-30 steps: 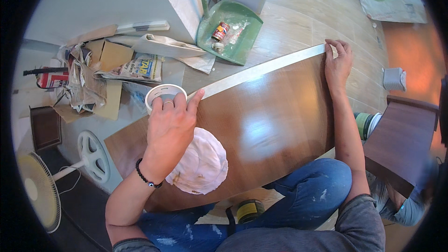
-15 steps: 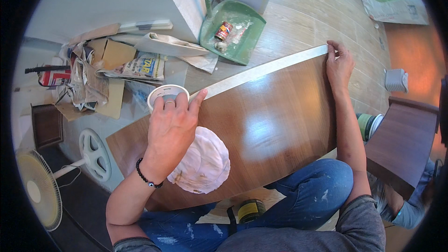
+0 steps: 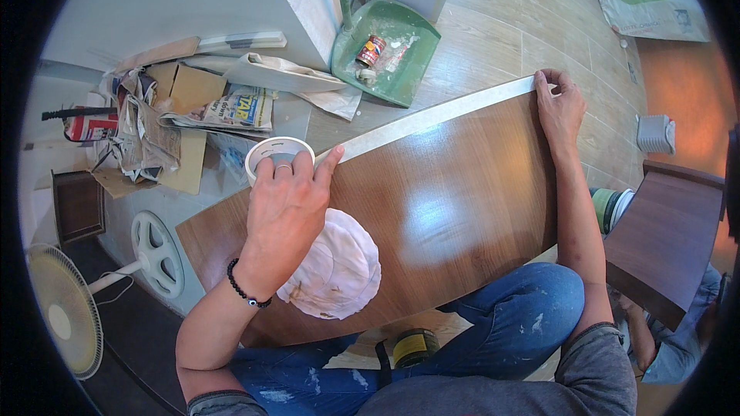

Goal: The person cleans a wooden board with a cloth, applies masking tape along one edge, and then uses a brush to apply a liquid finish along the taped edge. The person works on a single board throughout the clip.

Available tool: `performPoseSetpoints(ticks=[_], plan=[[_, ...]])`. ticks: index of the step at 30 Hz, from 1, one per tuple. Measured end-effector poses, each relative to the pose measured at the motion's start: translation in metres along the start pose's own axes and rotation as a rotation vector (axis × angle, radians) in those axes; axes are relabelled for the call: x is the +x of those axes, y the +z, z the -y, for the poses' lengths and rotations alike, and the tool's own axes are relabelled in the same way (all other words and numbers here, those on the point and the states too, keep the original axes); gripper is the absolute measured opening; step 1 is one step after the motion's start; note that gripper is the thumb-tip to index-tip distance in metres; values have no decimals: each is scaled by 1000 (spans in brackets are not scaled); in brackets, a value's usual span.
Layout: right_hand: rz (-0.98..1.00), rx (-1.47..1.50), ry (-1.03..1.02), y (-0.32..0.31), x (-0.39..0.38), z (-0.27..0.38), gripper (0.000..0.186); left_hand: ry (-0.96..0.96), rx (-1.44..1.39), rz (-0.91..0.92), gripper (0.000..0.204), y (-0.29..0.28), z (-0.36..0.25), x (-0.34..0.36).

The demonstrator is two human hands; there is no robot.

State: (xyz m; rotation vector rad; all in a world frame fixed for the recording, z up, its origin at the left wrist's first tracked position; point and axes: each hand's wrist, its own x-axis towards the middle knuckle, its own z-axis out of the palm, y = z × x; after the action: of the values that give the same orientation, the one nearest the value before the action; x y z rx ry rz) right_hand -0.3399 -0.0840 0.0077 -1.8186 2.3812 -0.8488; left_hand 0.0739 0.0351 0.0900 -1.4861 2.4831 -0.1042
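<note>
A dark brown wooden board [image 3: 432, 208] lies across my lap. Along its far edge runs a strip of pale masking tape [image 3: 432, 115]. My left hand [image 3: 289, 212] grips the white tape roll [image 3: 266, 156] at the board's far left, index finger pressing the strip onto the edge. At the far right corner, my right hand [image 3: 560, 104] pins the tape's end down with its fingertips. A crumpled white cloth [image 3: 335, 270] rests on the board under my left wrist.
A green dustpan [image 3: 385, 50] with a small can and debris sits on the wood floor beyond the board. Cardboard, newspapers and a red tool pile up at left [image 3: 166, 119]. A white fan [image 3: 65, 308] stands lower left. Another brown panel [image 3: 663, 231] is at right, a person's arm below it.
My left hand and the tape roll have shifted slightly; otherwise both hands hold the same places on the board's edge.
</note>
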Motion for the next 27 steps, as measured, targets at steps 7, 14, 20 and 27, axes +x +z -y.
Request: performPoseSetpoints(ticks=[7, 14, 20, 27], plan=[[9, 20, 14, -1, 0, 2, 31, 9, 24, -1, 60, 0, 0, 1], [13, 16, 36, -2, 0, 3, 32, -5, -6, 3, 62, 0, 0, 1], [27, 50, 52, -3, -1, 5, 35, -9, -13, 1, 62, -1, 0, 1], [31, 45, 54, -4, -1, 6, 41, 19, 7, -30, 57, -2, 2, 0]])
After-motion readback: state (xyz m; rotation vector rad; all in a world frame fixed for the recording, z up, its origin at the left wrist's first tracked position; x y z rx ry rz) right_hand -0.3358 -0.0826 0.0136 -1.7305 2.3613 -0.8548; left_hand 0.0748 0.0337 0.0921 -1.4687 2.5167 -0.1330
